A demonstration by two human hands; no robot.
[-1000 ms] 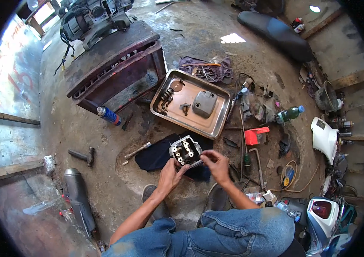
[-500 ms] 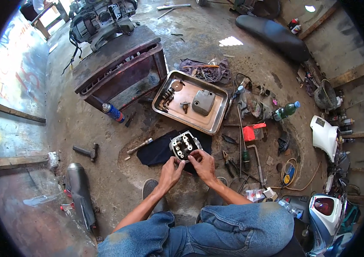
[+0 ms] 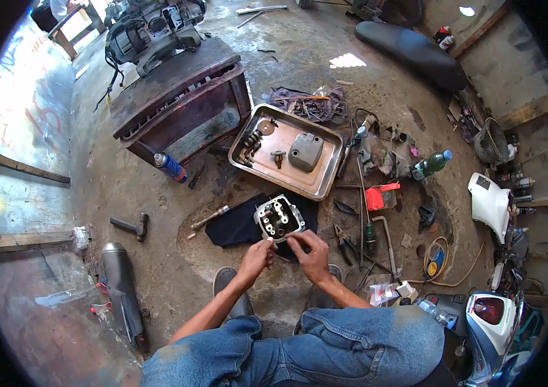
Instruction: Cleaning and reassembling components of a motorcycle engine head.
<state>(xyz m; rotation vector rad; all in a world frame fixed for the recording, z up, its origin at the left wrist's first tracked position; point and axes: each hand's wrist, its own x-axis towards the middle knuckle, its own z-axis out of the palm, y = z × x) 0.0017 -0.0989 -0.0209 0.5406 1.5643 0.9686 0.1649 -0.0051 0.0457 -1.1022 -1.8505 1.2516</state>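
Note:
A silvery engine cylinder head (image 3: 279, 218), its open cavity facing up, rests on a dark cloth (image 3: 235, 227) on the floor in front of me. My left hand (image 3: 256, 259) is closed in a pinch at the near edge of the cylinder head. Close beside it, my right hand (image 3: 313, 257) has its fingers curled and its thumb near the index finger at the near right corner. Whatever is between the fingertips of either hand is too small to make out. Beyond the cloth, a metal tray (image 3: 274, 177) holds a grey valve cover (image 3: 306, 152) and several small engine parts.
A hammer (image 3: 130, 227), a spray can (image 3: 171, 168) and an exhaust muffler (image 3: 121, 290) lie at the left. On the right are pliers (image 3: 344, 244), a green-handled screwdriver (image 3: 369, 237), a red container (image 3: 382, 197) and a green bottle (image 3: 432, 166). A wooden stand (image 3: 183, 116) bears an engine.
Both hands have drawn back slightly from the cylinder head, showing more of its near edge. The left fingers have curled in more tightly; the cylinder head has hardly shifted.

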